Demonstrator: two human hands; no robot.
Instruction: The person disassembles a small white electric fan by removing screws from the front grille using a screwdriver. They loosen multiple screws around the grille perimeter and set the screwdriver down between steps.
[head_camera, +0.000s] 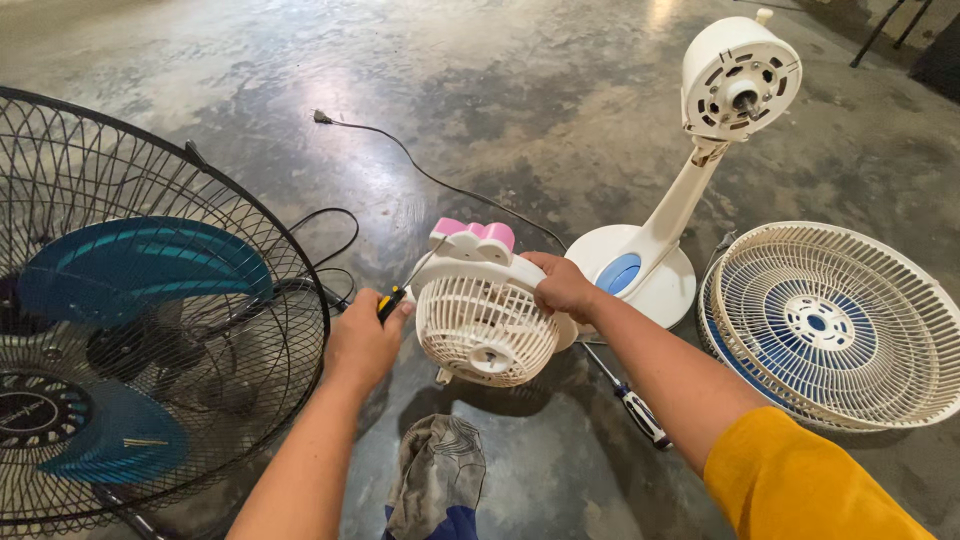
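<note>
A fan repair workshop: a bare concrete floor (520, 80) strewn with a black wire fan (140, 310), a stripped white fan stand (690, 190), loose grilles (830, 325) and a screwdriver (630, 395).

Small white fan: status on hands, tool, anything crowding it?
Left hand gripping a screwdriver, tip at the small white fan. Right hand holding the fan's right edge. Second screwdriver on the floor, rag near; nothing blocking.

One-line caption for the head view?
Right hand steadies a small white fan while left hand works a screwdriver.
</note>
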